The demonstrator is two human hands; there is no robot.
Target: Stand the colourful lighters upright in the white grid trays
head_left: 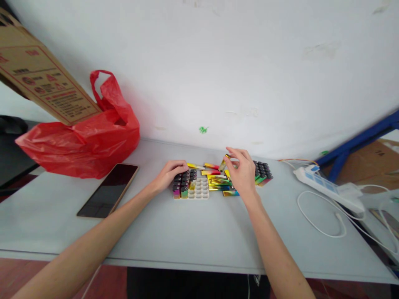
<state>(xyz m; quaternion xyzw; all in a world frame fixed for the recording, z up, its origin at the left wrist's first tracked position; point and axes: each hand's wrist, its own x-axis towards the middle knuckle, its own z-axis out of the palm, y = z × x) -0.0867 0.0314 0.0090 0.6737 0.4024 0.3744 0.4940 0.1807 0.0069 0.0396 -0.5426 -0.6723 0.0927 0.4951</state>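
A white holed tray point(202, 191) lies on the grey table, with black-topped lighters point(183, 182) standing upright in its left part and bare holes to the right. My left hand point(172, 172) curls around the tray's left back corner, against the lighters there; its fingertips are partly hidden. Just above the loose pile, my right hand point(241, 168) pinches a small gold-coloured lighter point(223, 163) between thumb and fingers, held tilted. Loose shiny lighter casings point(218, 181) in yellow, red, green and blue lie between tray and right hand.
Behind my right hand stands another block of black-topped lighters point(263, 172). To the left lie a phone point(109, 191), a red plastic bag point(90, 143) and a cardboard box point(46, 77). A white power strip point(327, 189) with cables sits at the right; a wall backs the table.
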